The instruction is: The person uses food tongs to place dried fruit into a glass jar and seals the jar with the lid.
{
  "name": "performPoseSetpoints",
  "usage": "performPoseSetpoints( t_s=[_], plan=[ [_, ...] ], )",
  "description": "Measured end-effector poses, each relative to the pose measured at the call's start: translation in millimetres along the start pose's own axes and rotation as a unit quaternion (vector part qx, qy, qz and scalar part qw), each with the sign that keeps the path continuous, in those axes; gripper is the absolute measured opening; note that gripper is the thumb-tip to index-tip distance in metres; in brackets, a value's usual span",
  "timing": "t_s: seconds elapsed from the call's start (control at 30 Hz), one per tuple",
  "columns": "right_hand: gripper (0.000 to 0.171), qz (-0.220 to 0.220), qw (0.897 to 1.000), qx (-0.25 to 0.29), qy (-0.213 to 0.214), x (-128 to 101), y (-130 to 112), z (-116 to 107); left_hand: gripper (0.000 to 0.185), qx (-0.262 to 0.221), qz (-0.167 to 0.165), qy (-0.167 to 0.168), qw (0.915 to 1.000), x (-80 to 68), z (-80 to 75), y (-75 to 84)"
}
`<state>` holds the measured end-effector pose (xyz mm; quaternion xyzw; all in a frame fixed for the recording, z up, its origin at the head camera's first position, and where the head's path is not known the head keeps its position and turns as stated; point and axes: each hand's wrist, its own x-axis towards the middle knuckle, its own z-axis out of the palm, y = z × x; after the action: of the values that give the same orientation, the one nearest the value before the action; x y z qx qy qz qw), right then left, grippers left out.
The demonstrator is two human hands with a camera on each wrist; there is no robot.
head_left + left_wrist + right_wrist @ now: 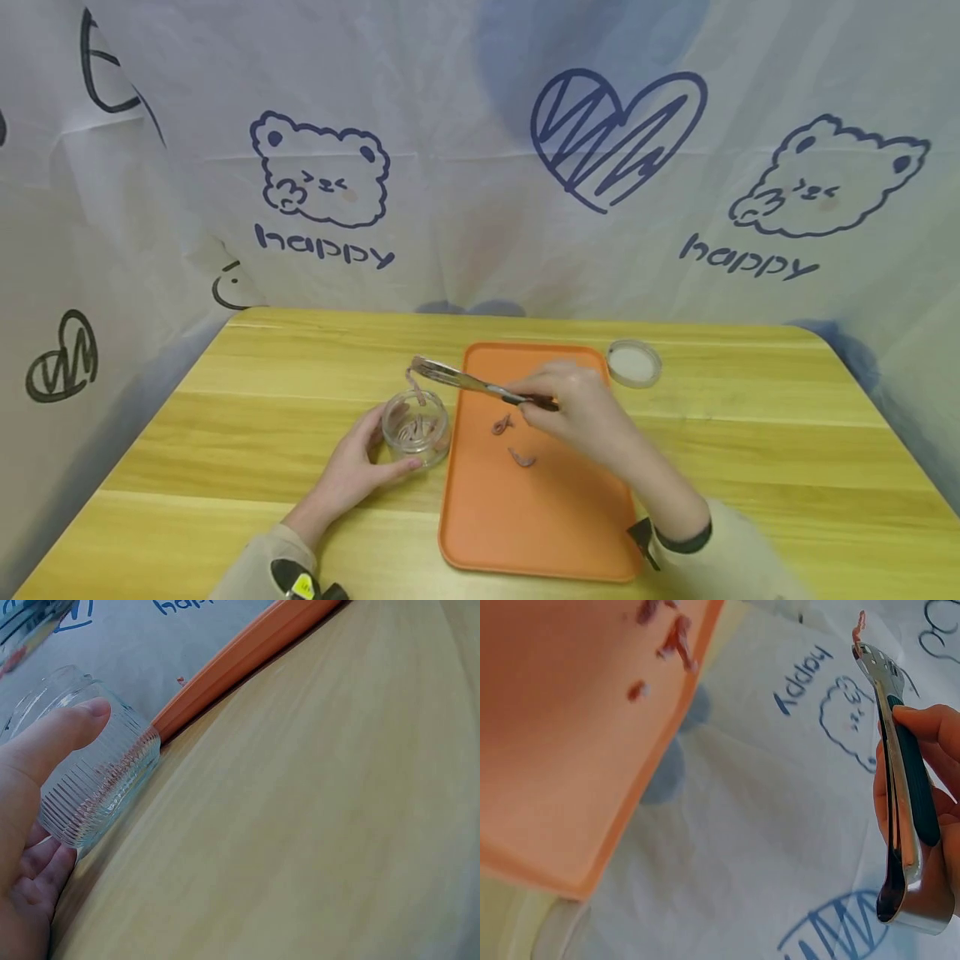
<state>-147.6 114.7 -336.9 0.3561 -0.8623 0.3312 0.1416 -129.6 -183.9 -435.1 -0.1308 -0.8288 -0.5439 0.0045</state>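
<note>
My left hand [360, 462] grips a clear ribbed glass jar [112, 772] at the left of the orange tray [540, 517], thumb and fingers on either side. Several thin pinkish, worm-like strips [417, 429] lie inside the jar. Over the tray, my right hand [573, 408] holds metal tongs [900, 772] with dark grips, their jaws pressed together. From the tongs' tip hangs one more pinkish strip [415, 383], its lower end at the jar's mouth. Two small pieces, a looped strip [502, 425] and a curved strip [521, 457], lie on the tray.
A round, pale lid [633, 363] lies on the wood-grain table [765, 433] by the tray's far right corner. Behind the table hangs a white sheet [465, 208] with bear and heart drawings, and it continues along the left side.
</note>
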Motion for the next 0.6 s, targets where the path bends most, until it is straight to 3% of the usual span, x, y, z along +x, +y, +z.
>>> performPoseSetpoints(
  t_s=[0.13, 0.27, 0.4, 0.6],
  plan=[
    [0.021, 0.001, 1.0, -0.001, -0.026, 1, 0, 13, 0.086, 0.006, -0.009, 0.003, 0.9999, 1.9, 0.4, -10.4],
    [0.031, 0.052, 0.997, 0.023, -0.045, -2, 1, 20, 0.085, 0.009, -0.007, 0.002, 0.9999, 2.0, 0.4, -11.6],
    [0.038, 0.105, 0.993, 0.047, -0.026, -8, 4, 17, 0.084, 0.004, 0.004, -0.001, 1.0, 0.8, -0.4, -0.2],
    [0.039, 0.123, 0.992, 0.008, 0.004, -21, 14, 2, 0.083, 0.014, 0.005, -0.003, 0.9999, -0.3, -1.4, 8.1]
  ],
)
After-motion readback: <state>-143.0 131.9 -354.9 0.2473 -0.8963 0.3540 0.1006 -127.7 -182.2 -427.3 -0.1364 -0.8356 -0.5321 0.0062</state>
